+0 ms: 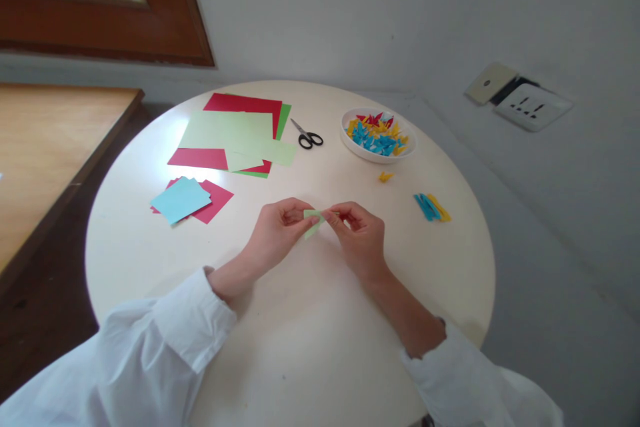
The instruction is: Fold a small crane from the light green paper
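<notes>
A small folded piece of pale green paper (313, 229) is pinched between my two hands above the middle of the round white table (300, 320). My left hand (284, 227) grips its left side between thumb and fingers. On the other side, the thumb and fingertips of my right hand (359, 233) close on its right end, and they hide part of it. Beyond my right hand lies a single yellow folded paper bird (385, 177). To my left hand's left sits a stack of square papers, light blue (181, 200) over pinkish red (218, 201).
Black-handled scissors (308, 137) lie beside larger pale green (230, 130) and red sheets (245, 104) at the back. A white dish (379, 159) holds blue, yellow and red folded birds. Blue and yellow folded strips (432, 207) rest at the right. A wall socket (533, 107) is beyond.
</notes>
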Tool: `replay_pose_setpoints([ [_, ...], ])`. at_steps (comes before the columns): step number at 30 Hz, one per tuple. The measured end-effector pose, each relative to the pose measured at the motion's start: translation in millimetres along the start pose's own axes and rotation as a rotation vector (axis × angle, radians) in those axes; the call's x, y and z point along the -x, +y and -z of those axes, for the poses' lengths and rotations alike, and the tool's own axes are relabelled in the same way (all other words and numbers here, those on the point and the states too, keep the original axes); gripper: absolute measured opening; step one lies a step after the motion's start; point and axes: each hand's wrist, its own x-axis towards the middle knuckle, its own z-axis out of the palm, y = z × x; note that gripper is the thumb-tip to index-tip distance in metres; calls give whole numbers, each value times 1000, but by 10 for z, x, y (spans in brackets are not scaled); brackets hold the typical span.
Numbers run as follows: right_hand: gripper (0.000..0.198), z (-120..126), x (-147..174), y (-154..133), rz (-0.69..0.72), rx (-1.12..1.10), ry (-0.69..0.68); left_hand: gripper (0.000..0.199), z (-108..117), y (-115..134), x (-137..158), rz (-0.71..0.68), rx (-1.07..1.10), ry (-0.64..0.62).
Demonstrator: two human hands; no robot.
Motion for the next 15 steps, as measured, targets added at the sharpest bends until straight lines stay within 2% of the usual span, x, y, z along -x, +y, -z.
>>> replay_pose_setpoints([
  [15,13,5,-10,-16,-5,11,-2,22,12,-2,2,-59,-44,-17],
])
